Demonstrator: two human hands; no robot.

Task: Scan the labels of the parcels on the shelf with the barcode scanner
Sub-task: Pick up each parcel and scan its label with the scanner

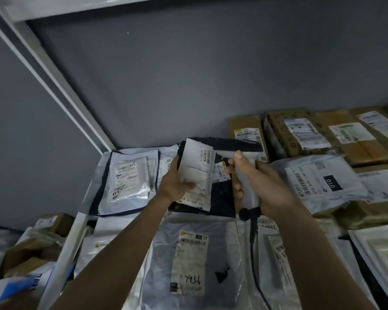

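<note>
Both forearms reach up and forward from the bottom of the view toward the shelf, meeting over a dark parcel that lies among the other packets at the middle of the shelf.

The left hand comes in from the lower left, palm turned inward. Its fingers are tucked behind the left edge of the parcel's white label and its thumb lies across the label's front, so it holds the label lifted and tilted toward the camera.

The right hand is just to the right of the dark parcel, wrapped around the pale handle of the barcode scanner. The thumb stands up along the back of the handle and the fingers curl round its front. The scanner's dark head sits above the hand, next to the label's upper right corner; which way its window faces cannot be told. Its black cable hangs from the base of the handle down past the right forearm.

To the left of the dark parcel lies a grey packet with its own label. In front of it, nearer the camera, lies a silver packet. To the right and behind stand brown cardboard boxes.
</note>
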